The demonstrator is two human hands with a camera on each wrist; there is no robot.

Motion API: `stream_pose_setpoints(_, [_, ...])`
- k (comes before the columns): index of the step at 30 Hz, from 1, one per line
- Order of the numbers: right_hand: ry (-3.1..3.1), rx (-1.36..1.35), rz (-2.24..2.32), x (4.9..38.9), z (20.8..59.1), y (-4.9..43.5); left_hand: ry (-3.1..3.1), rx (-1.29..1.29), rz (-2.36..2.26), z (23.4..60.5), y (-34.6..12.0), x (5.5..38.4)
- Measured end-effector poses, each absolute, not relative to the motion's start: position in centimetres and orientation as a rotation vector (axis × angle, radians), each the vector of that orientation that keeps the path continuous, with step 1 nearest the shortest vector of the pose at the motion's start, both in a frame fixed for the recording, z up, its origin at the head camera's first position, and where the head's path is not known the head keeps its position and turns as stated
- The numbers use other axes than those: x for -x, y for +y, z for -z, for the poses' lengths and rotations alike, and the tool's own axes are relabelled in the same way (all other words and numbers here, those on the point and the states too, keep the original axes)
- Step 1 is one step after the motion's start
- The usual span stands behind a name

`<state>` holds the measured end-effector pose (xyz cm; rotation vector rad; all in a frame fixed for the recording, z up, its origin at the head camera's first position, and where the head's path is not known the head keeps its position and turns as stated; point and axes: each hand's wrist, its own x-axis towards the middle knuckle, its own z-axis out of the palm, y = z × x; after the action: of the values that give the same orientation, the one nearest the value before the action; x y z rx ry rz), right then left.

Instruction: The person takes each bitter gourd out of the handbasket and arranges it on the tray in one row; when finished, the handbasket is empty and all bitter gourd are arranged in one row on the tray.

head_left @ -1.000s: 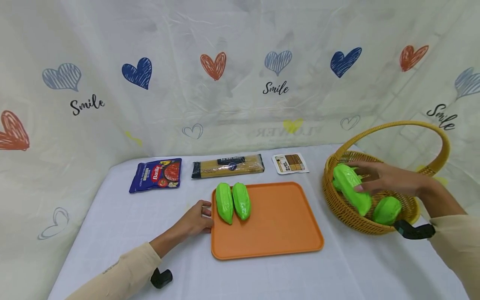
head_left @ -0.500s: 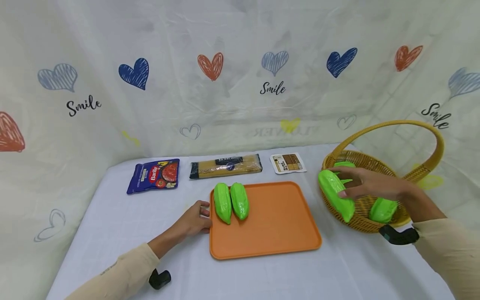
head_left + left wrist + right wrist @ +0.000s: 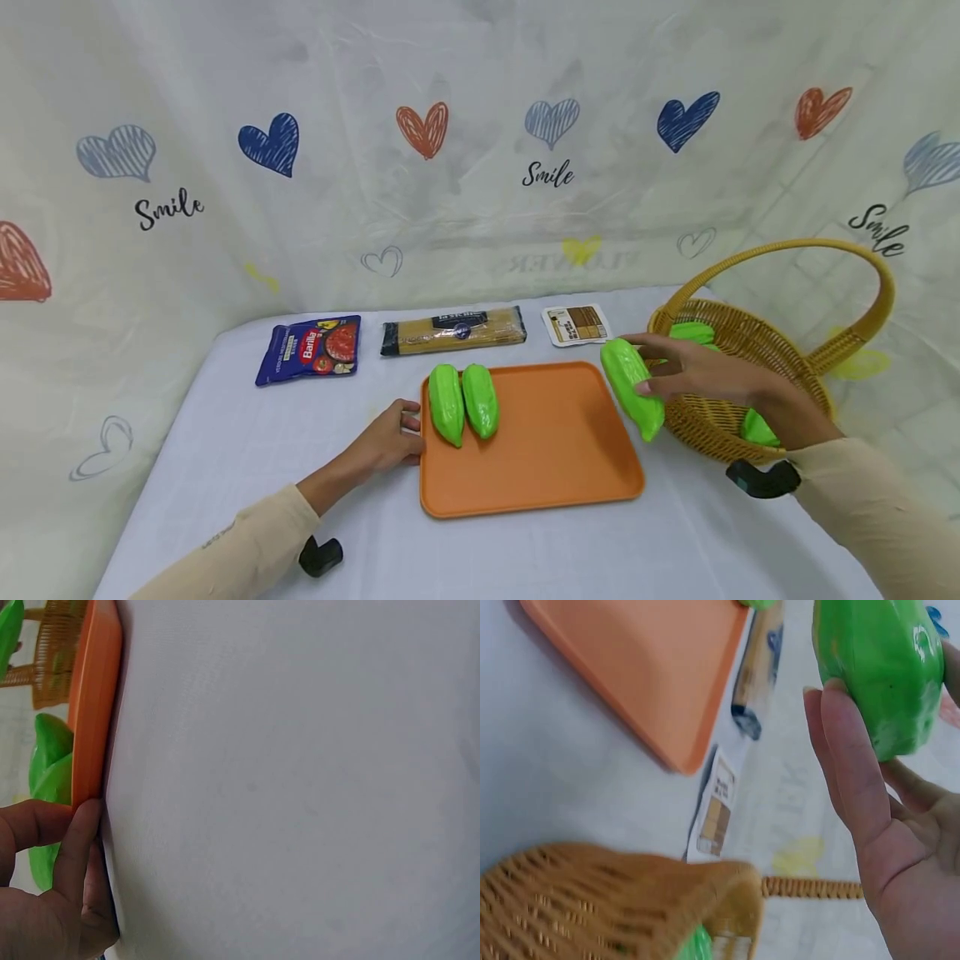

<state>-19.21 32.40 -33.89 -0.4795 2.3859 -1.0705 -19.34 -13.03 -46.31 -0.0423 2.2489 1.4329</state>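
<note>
My right hand (image 3: pixel 693 371) grips a glossy, ridged, bright-green fruit (image 3: pixel 632 389), long and pointed like a starfruit. It hangs in the air over the tray's right edge, just left of the basket. In the right wrist view, fingers and thumb lie on either side of the green fruit (image 3: pixel 881 675). My left hand (image 3: pixel 387 437) pinches the left rim of an orange tray (image 3: pixel 547 450); the left wrist view shows thumb and finger at the tray's edge (image 3: pixel 96 697). Two similar green fruits (image 3: pixel 447 406) lie side by side at the tray's left end.
A wicker basket (image 3: pixel 813 379) with a tall handle stands at the right, holding more green fruits (image 3: pixel 692 332). Along the back lie a blue Barilla pouch (image 3: pixel 309 350), a pack of spaghetti (image 3: pixel 457 331) and a small flat packet (image 3: pixel 576 326). A patterned curtain (image 3: pixel 480 208) hangs behind.
My right hand has lifted the green fruit out of the basket and carried it left to the tray's right edge. The left hand has stayed at the tray's rim.
</note>
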Motion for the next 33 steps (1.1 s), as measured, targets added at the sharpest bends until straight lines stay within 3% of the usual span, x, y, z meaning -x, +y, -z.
stream_pose_setpoints(33, [2.259, 0.389, 1.310, 22.7, 39.2, 24.7, 2.246, 0.062, -1.405, 46.3, -12.9, 19.6])
